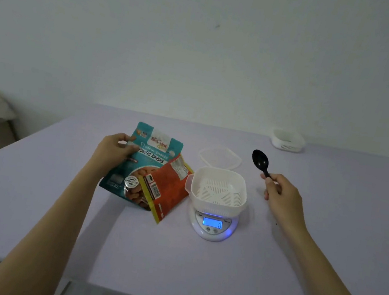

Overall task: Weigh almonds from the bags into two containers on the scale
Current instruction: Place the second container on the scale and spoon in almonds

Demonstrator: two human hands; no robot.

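A: Hands first. Left?
B: Grips the teal bag (140, 164) with the left hand (114, 150), fingers and thumb pinching its upper left edge. Holds it tilted up from the table (172, 257), top end far, bottom end near.

A: Right?
B: Pinches the handle of a black spoon (260, 160) in the right hand (282, 195). Bowl up, pointing away and a little left, nothing in it. Touching nothing else.

A: And the target?
B: White slotted container (218, 189), sitting on the scale (212, 224), between the two hands. Looks empty. Shows 0 on the lit blue display. Nearer the right hand than the left.

A: Relation to watch?
B: Teal bag lying left of the container, long axis running near to far, mouth at the far end. Probably means either tipping the bag rightward over the container, or reaching the spoon leftward across the container to the mouth. Can't tell whether the top is open yet.

A: Progress?
B: Nothing weighed so far, judging by the empty container and the zero.

A: Anything else out there?
B: Orange bag (170, 186) overlapping the teal bag's lower right, lying slanted, just beside the container. Clear lid (219, 157) flat on the table behind the scale. Second container (287, 139) at the far right, well apart from everything, beyond the right hand.
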